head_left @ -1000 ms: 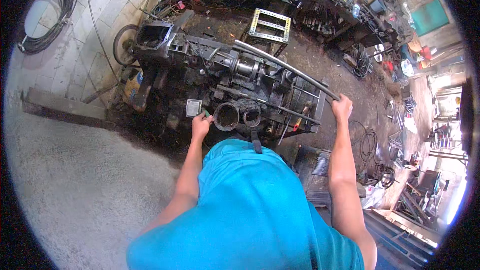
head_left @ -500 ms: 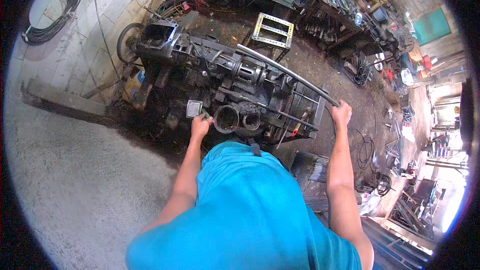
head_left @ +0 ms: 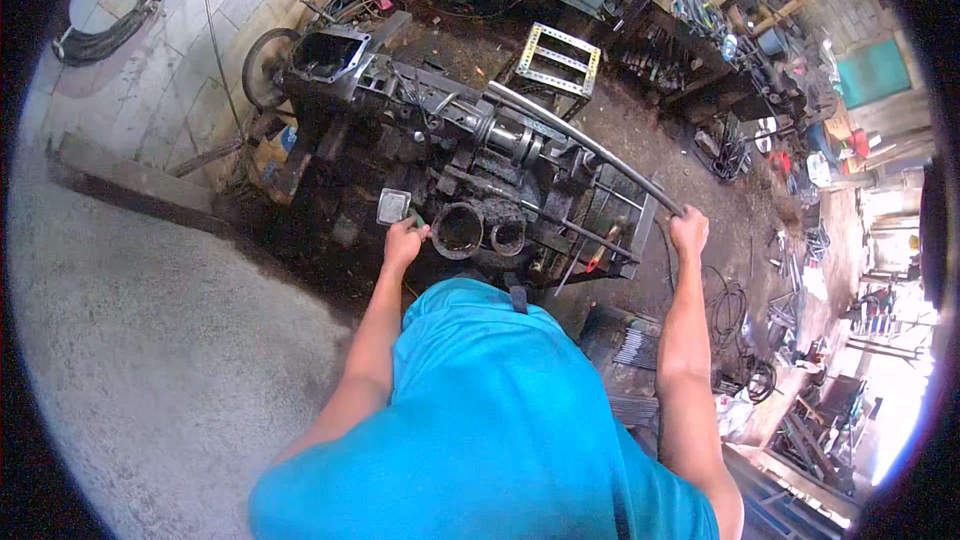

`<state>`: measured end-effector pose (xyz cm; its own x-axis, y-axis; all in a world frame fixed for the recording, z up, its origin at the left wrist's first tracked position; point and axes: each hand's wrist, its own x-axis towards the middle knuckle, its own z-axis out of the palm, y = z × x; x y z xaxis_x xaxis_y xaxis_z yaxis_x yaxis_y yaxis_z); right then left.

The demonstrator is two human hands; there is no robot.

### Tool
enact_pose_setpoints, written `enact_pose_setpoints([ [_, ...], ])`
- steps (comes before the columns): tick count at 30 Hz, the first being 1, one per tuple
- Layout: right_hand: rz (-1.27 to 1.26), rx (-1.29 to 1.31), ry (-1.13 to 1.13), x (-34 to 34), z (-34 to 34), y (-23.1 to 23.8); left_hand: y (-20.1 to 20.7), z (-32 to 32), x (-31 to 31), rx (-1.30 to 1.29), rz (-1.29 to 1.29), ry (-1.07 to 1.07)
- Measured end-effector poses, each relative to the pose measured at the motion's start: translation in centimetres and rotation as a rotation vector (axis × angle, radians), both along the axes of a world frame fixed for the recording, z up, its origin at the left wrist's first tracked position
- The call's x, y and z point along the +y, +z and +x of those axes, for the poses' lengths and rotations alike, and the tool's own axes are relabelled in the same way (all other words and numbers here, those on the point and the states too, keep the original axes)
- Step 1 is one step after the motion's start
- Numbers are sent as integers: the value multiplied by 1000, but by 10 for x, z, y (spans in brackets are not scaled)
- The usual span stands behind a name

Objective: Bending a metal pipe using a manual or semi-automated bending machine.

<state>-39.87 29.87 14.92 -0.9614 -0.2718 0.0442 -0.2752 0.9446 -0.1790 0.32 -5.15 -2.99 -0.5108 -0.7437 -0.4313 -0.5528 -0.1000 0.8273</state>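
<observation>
A long grey metal pipe (head_left: 590,143) slants over the lathe-like machine (head_left: 470,125), from its far middle toward the right. Around the pipe's near right end, my right hand (head_left: 689,231) is closed. My left hand (head_left: 403,242) is closed at the machine's near side, with a small green piece (head_left: 416,219) showing at its fingers; the rest of what it holds is hidden. Just beyond that hand is a pale square tray-like piece (head_left: 393,206), and I cannot tell whether the two touch. To its right, a large round metal ring (head_left: 457,231) sits beside a smaller ring (head_left: 507,237).
A stool-like frame of perforated metal (head_left: 557,62) stands behind the machine. Cluttered benches (head_left: 690,65) line the far right. A red-handled tool (head_left: 597,258) lies near the machine's right end. Cable coils (head_left: 728,300) lie on the floor; a hose (head_left: 140,15) hangs on the left wall.
The whole view has shifted slightly, with the machine and pipe sitting a little to the right in the picture. Both hands keep nearly the same places and stay closed.
</observation>
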Motion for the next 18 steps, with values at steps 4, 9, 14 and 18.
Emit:
enact_pose_setpoints([
  [4, -22, 18, -43, 0, 1, -2, 20, -4, 6, 7, -23, 16],
  [9, -54, 73, -55, -3, 8, 2, 22, -6, 3, 31, 41, 2],
  [14, 5, -15, -109, -8, 15, 11, 23, -6, 2, -6, -61, 1],
  [18, 5, 21, -61, 2, 9, 0, 15, 0, 4, 49, -32, 11],
])
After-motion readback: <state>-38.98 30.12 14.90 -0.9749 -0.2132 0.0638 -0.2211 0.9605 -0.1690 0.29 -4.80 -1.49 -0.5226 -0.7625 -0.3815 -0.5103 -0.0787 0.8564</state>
